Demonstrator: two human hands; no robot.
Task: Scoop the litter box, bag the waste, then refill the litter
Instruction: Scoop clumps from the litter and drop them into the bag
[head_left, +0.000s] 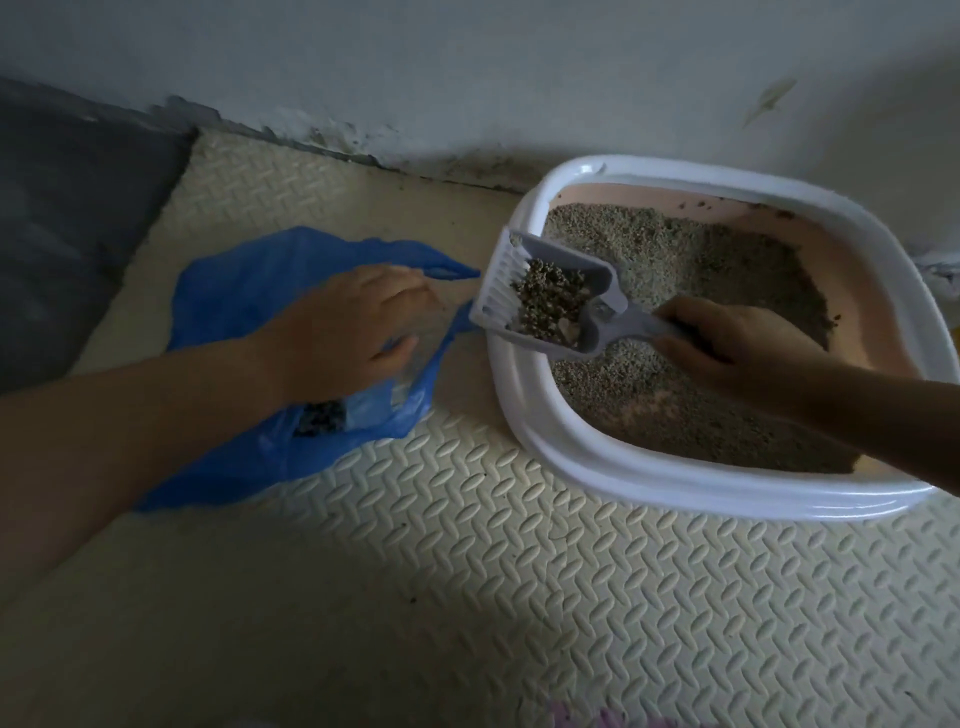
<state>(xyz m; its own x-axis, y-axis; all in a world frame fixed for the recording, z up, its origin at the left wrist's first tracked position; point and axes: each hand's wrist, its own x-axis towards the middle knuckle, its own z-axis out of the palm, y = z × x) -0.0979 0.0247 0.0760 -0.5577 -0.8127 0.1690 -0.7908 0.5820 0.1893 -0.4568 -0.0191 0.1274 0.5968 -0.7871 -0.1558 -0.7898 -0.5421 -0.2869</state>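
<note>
The slotted grey plastic scoop, heaped with dark gritty clumps, is hovering over the left rim of the white litter box, with the right hand gripping its handle. I'd be keeping it level while crossing to the thin blue bag lying beside the box. The left hand is resting at the bag's mouth, though I cannot tell whether it is pinching the film.

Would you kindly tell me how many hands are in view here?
2. The left hand lies on the blue bag on the mat; the right hand grips the scoop over the litter box. None seem hidden.
</note>
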